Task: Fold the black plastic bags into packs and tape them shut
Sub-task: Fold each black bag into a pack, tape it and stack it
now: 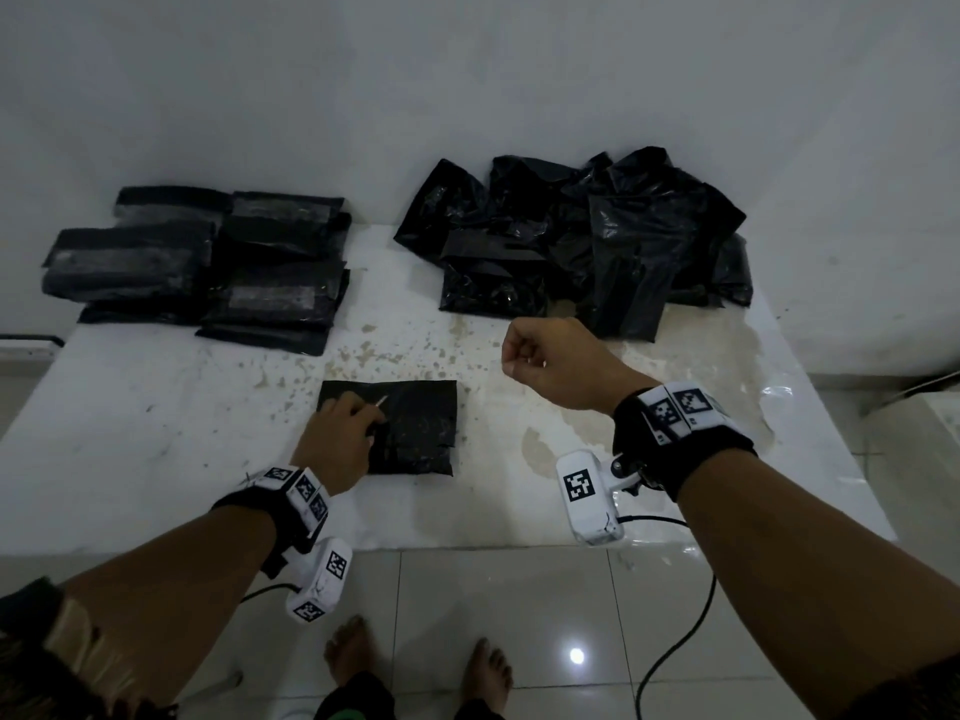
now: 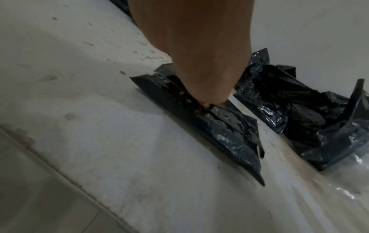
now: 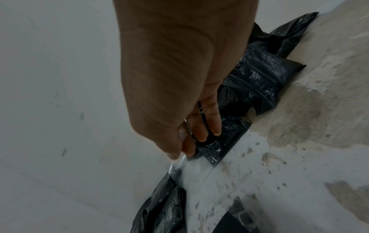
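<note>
White stained table [image 1: 156, 433]: at frame centre the left hand [image 1: 332, 439] presses a folded black plastic pack [image 1: 415, 433], fingers flat; the right hand [image 1: 550, 363], right of centre, pinches clear tape [image 3: 177, 164].

The left hand [image 2: 201, 52] hides its own fingertips and the folded pack [image 2: 223, 126] beneath; its grip can't be made out.

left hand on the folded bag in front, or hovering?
Touching. In the head view the left hand lies on the folded bag; the left wrist view shows its fingertips pressed into the plastic, no gap.
</note>
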A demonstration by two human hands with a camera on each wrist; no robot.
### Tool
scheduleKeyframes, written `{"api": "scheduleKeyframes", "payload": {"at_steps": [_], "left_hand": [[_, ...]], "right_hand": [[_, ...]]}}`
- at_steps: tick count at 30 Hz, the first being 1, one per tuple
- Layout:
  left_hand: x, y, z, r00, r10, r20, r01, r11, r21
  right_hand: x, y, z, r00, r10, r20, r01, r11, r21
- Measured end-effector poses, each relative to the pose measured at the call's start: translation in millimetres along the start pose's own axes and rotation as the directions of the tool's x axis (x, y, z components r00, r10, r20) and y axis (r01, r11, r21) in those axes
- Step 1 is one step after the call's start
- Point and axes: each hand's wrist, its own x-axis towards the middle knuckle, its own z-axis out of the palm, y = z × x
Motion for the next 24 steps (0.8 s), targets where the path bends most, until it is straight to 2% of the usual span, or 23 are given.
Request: {"api": "scheduleKeyframes", "payload": {"at_steps": [5,9,13,14,16,19,22,24], "left_hand": [[12,-14,-15,0.998,-0.045,0.050,0.053,0.981,-0.188],[29,-27,-33,0.983,0.007,0.182,0.028,0.982,-0.187],[53,-43,-43,0.989,-0.138,0.043,0.145,0.964,-0.222],[59,-47,-43,0.986,-0.157,0.058,0.167,0.960,-0.225],[71,-59,-40,0.973,-0.166,0.161,0.203,0.948,-0.244],[85,-73,-36,0.947,-0.104,0.303,0.192,0.941,-0.279],[91,-83,-34,0.938,-0.018,0.347,0.127,0.947,-0.296],[94,-88,-33,0.935,-0.001,0.354,0.107,0.954,-0.279]], "right_hand": [[21,-11,0,0.999,0.003,-0.049,-0.001,0.999,0.040],[43,-24,7,0.998,-0.009,-0.064,0.011,0.999,0.042],[62,-34,19,0.997,0.011,-0.071,-0.005,0.997,0.076],[65,-36,22,0.997,0.021,-0.073,-0.015,0.997,0.080],[72,-40,27,0.996,0.041,-0.077,-0.034,0.995,0.091],[78,-44,32,0.993,0.069,-0.100,-0.060,0.994,0.094],[82,-45,38,0.987,0.104,-0.123,-0.092,0.991,0.096],[83,-45,43,0.984,0.121,-0.134,-0.109,0.989,0.096]]}}
